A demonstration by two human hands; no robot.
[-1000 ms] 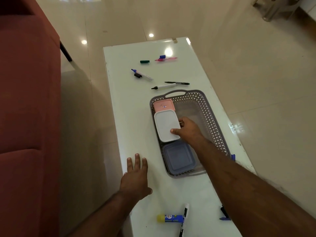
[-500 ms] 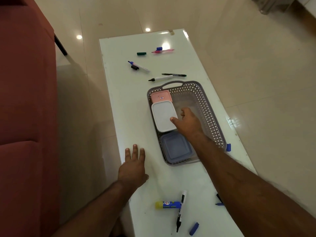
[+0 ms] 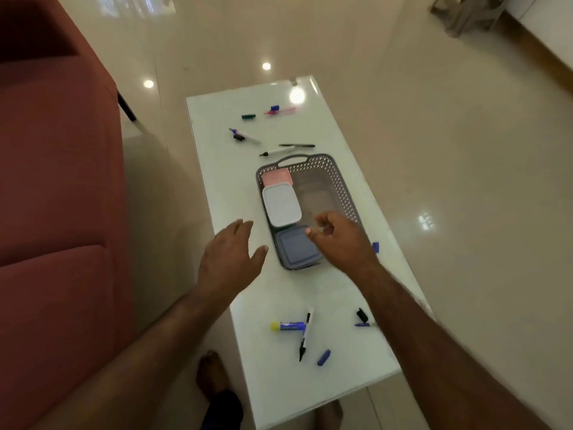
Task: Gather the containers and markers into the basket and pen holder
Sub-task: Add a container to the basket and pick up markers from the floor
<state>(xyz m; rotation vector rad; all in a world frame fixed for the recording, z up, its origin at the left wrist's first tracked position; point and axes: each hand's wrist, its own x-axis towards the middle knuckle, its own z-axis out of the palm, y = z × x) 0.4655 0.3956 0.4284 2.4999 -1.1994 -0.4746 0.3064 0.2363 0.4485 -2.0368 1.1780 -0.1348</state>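
The grey basket (image 3: pixel 338 184) sits mid-worktop (image 3: pixel 223 187), three lidded containers (image 3: pixel 281 209) along its left wall, its right half free. Markers (image 3: pixel 305 335) lie scattered at both ends. Both hands, left (image 3: pixel 231 259) and right (image 3: pixel 339 240), hover loosely, holding nothing. Labels are unreadable.

Grey lattice basket (image 3: pixel 336 181); pink (image 3: pixel 277 176), white (image 3: pixel 281 205), blue (image 3: pixel 294 247) containers

Head camera looks steeply down at table (image 3: pixel 217 181), seemingly close.

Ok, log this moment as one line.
basket: three lidded containers inside | markers: loose on table | left hand: open, empty | right hand: empty, above basket
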